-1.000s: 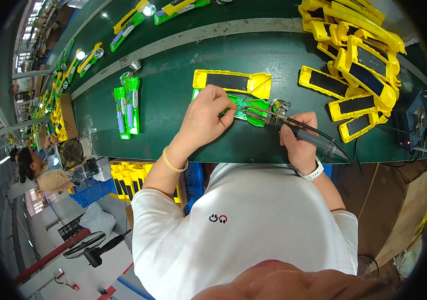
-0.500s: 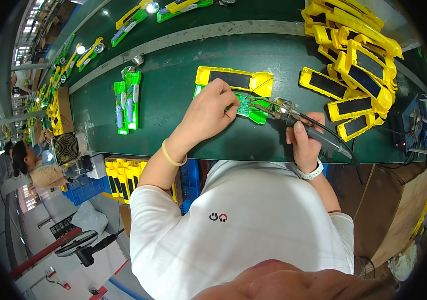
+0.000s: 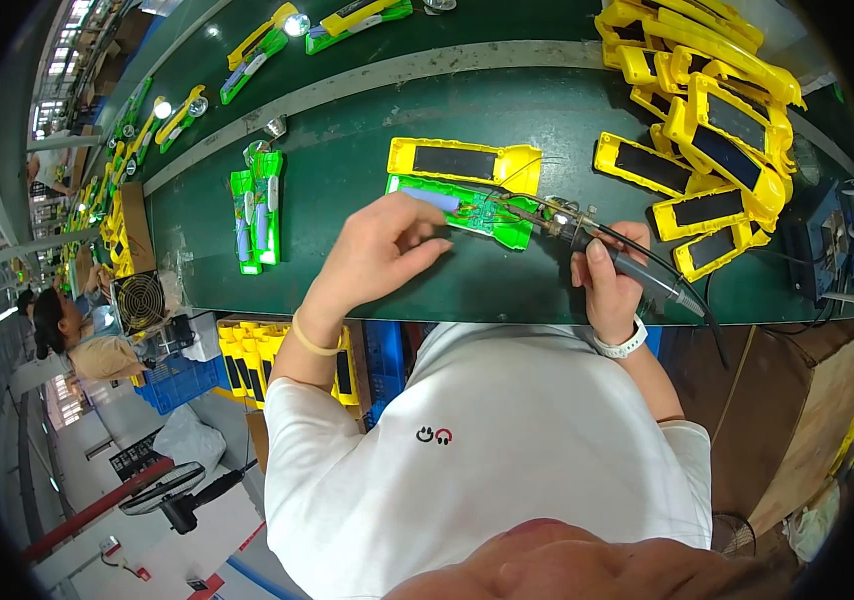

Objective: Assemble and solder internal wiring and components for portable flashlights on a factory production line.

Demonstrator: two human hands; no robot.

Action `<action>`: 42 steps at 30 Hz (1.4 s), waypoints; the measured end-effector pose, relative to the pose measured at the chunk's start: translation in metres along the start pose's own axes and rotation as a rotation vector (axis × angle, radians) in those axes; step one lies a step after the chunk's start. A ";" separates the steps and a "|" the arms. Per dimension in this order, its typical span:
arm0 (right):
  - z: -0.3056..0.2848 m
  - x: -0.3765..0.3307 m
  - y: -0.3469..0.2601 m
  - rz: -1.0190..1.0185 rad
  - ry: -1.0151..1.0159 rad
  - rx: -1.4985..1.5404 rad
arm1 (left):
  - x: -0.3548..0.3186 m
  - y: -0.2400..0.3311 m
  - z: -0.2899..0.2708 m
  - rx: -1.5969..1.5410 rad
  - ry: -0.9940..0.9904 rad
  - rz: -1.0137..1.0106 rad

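My right hand (image 3: 611,288) grips the dark handle of a soldering iron (image 3: 647,276), which has a wire feed guide at its front. Its tip reaches left over the green circuit board (image 3: 482,213) in an open green casing (image 3: 517,236); exact contact cannot be made out. A purple cylindrical battery (image 3: 432,198) lies in the casing's left end. My left hand (image 3: 379,250) hovers at the casing's near left edge, thumb and fingers apart, holding nothing visible. Just beyond lies a yellow casing half (image 3: 517,168) with a dark panel, thin wires at its right end.
Yellow casing halves (image 3: 737,150) are heaped at right, beside a dark blue soldering station (image 3: 815,245). Two green casings (image 3: 265,215) with batteries lie at left. Past a grey rail (image 3: 397,72) stand more yellow-green units (image 3: 252,55). Another person (image 3: 87,345) sits far left.
My left hand has moved left and down off the board, its fingers parting, so the purple battery shows. My right hand with the soldering iron stays nearly in place.
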State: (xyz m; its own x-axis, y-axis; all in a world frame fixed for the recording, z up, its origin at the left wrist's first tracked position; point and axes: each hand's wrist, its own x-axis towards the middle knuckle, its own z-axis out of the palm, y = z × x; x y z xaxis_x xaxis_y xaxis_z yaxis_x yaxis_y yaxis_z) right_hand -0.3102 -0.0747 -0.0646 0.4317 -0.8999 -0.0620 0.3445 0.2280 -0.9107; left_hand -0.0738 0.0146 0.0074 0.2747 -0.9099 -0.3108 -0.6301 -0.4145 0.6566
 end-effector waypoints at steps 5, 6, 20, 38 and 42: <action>-0.001 -0.003 0.002 -0.043 -0.034 -0.114 | 0.026 -0.026 0.020 0.127 0.257 0.748; -0.001 -0.003 0.002 -0.041 -0.032 -0.115 | 0.029 -0.028 0.025 0.184 0.301 0.851; -0.004 -0.003 0.007 -0.027 -0.049 -0.136 | 0.025 -0.018 0.022 0.374 0.247 0.842; -0.001 -0.001 0.000 0.048 -0.006 -0.013 | 0.025 -0.019 0.021 0.508 0.243 0.889; -0.002 -0.003 -0.004 0.032 0.056 -0.006 | 0.025 -0.017 0.021 0.516 0.231 0.881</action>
State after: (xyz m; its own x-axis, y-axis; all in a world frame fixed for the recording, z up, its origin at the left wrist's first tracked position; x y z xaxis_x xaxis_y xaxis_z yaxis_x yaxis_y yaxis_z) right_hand -0.3142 -0.0737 -0.0615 0.3947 -0.9118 -0.1134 0.3260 0.2544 -0.9105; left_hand -0.0717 -0.0010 -0.0259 -0.3341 -0.8902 0.3097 -0.8932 0.4039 0.1975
